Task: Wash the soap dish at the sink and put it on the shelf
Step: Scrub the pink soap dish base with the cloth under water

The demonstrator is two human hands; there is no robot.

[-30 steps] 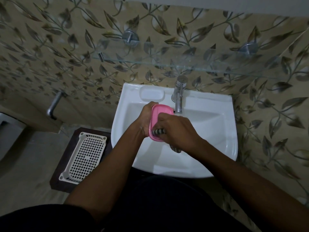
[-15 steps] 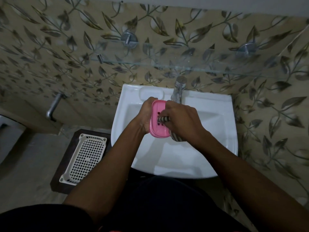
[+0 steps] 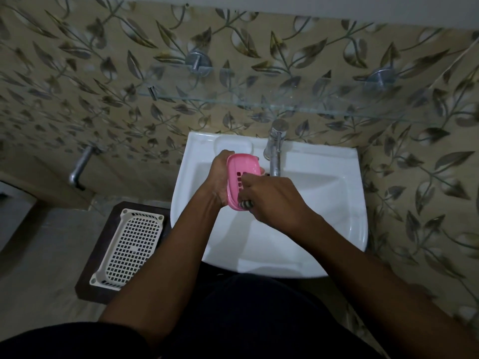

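Left hand [image 3: 220,177] grip wraps the back edge of the pink slotted plastic soap dish [image 3: 242,177], held tilted over the white ceramic sink [image 3: 324,198]; right hand [image 3: 272,200] pinches a dark striped scrubber [image 3: 246,204] vs its inner face. Dish prob. light, stiff, slippery wet, so hold by long rims. Dish looks empty; glass wall shelf [image 3: 285,107] bare, white perforated plastic basket [image 3: 129,244] too.

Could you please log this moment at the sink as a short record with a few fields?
Setting: white sink under a glass shelf, leaf-patterned wall
Soap dish: pink soap dish, held on edge over the basin
Left hand: left hand grips the dish
Right hand: right hand presses a striped scrubber against it
Tap: tap, no water flow discernible
Shelf: nothing on it
Floor: white perforated basket, left of sink
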